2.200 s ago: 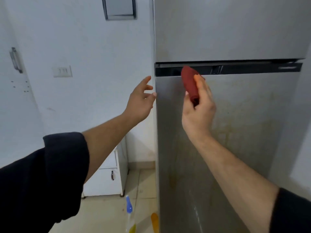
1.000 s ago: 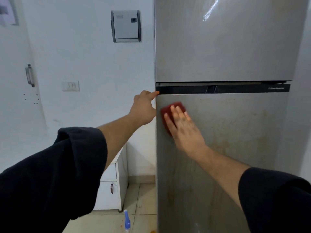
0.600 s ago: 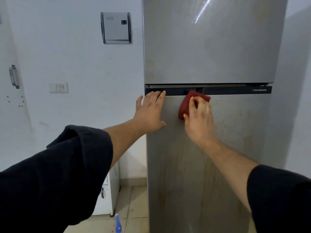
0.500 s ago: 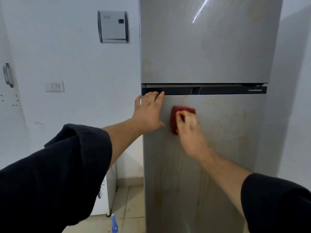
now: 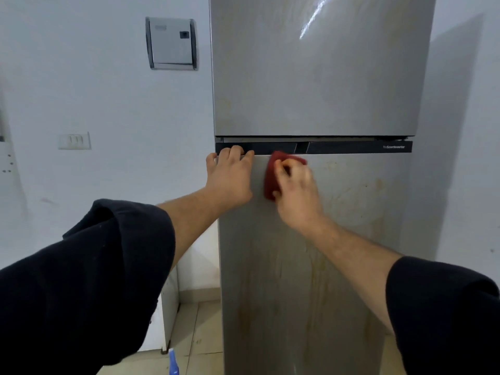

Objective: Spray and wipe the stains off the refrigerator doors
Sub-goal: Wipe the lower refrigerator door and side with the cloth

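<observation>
A silver two-door refrigerator fills the middle and right. Its lower door (image 5: 351, 266) carries yellowish-brown stains and drip marks; its upper door (image 5: 311, 77) looks cleaner. My right hand (image 5: 295, 193) presses a red scrub pad (image 5: 270, 180) against the top left of the lower door, just under the black strip between the doors. My left hand (image 5: 230, 177) lies flat on the door's top left corner, its fingertips hooked over the upper edge. The blue top of a spray bottle (image 5: 173, 361) shows on the floor at the bottom edge.
A white wall stands to the left with a grey box (image 5: 171, 43) and a switch plate (image 5: 74, 141). A low white cabinet (image 5: 169, 315) sits beside the refrigerator, over a tiled floor. Another white wall closes in on the right.
My right hand has rubbed the red pad around the top left of the lower door and now has it back up by the black strip. My left hand moved from the door's edge onto its corner.
</observation>
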